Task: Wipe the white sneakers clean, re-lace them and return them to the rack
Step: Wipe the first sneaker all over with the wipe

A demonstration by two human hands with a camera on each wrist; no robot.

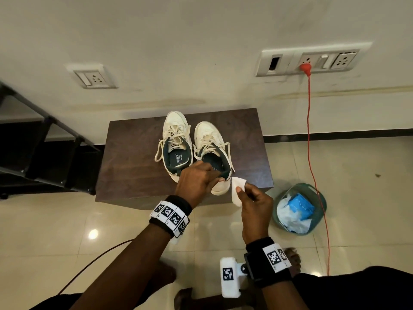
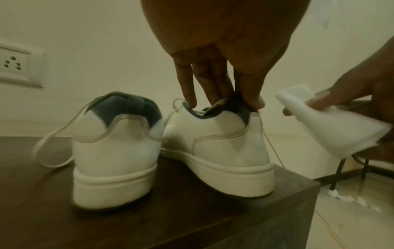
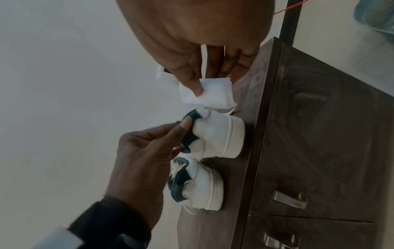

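Note:
Two white sneakers with dark green lining and loose laces stand side by side on a dark brown cabinet (image 1: 134, 153), toes to the wall. My left hand (image 1: 218, 175) grips the heel collar of the right sneaker (image 1: 210, 137), fingers inside and thumb outside; the left wrist view shows this grip (image 2: 224, 102) on the same sneaker (image 2: 219, 148). The left sneaker (image 1: 176, 135) (image 2: 113, 151) stands untouched. My right hand (image 1: 240, 191) pinches a folded white wipe (image 1: 235, 199) (image 2: 332, 124) (image 3: 213, 94) just right of that heel, not touching the shoe.
A teal basket (image 1: 312, 193) with white wipes and a blue pack sits on the tiled floor right of the cabinet. A red cable (image 1: 309, 130) hangs from a wall socket past it. A dark metal rack (image 1: 44, 148) stands at the left.

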